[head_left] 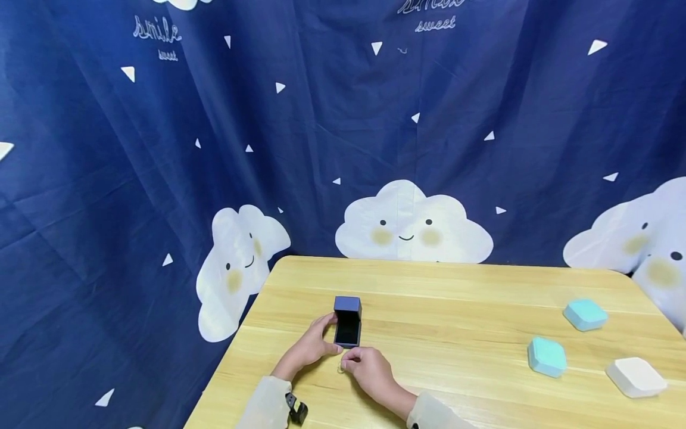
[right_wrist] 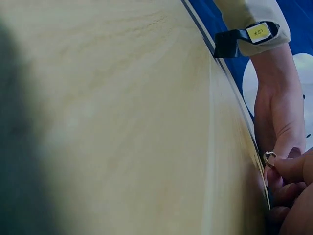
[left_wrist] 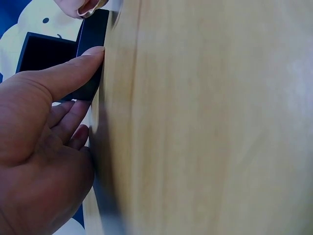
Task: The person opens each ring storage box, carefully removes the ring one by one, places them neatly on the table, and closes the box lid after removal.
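A small dark-blue ring box (head_left: 348,304) stands on the wooden table with its lid raised, its black inside showing. My left hand (head_left: 308,348) grips it from the left; in the left wrist view the thumb (left_wrist: 73,73) lies along the box's front and the other fingers are at its side. Just in front of the box, my right hand (head_left: 372,370) pinches a thin gold-coloured ring (right_wrist: 269,157) between thumb and fingertips. The ring is apart from the box. Any slot inside the box is too dark to make out.
Two turquoise blocks (head_left: 585,314) and one white block (head_left: 636,377) with cut corners lie on the right side of the table (head_left: 439,322). A dark-blue curtain (head_left: 321,119) with cloud faces hangs behind the table and along its left. A black strap (head_left: 296,409) is on the left sleeve.
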A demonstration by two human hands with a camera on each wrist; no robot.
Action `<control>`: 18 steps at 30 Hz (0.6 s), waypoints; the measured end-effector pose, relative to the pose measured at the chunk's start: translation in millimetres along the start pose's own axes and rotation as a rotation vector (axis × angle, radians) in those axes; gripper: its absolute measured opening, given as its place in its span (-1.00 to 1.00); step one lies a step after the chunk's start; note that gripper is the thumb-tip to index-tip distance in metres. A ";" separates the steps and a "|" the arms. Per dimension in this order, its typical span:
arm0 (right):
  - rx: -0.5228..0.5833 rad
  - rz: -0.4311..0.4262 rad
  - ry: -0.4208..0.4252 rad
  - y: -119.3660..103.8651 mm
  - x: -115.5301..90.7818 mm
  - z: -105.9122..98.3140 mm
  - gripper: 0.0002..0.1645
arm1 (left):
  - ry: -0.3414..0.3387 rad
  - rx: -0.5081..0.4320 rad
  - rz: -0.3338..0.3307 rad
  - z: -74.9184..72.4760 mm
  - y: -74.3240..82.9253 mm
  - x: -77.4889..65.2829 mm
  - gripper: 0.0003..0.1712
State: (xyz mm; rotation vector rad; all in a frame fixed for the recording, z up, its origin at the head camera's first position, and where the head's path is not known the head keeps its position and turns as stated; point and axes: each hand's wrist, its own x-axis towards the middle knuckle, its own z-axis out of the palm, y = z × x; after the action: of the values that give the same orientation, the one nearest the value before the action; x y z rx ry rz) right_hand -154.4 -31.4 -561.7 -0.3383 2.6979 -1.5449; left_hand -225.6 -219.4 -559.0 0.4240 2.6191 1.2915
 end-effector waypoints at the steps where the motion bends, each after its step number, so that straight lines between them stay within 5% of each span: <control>1: -0.006 -0.003 -0.004 -0.5 -0.4 -0.2 -0.88 | 0.001 0.000 0.001 0.0 0.1 -0.1 -0.05; 18: -0.090 -0.031 -0.047 -4.7 -2.8 -1.7 -0.90 | -0.001 -0.013 -0.015 0.4 1.1 -1.5 -0.03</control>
State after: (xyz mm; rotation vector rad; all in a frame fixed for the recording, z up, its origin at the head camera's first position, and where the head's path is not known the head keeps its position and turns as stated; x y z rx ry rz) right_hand -151.1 -31.7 -557.1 -0.4144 2.7444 -1.4074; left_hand -223.8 -218.9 -558.3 0.4022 2.6065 1.3027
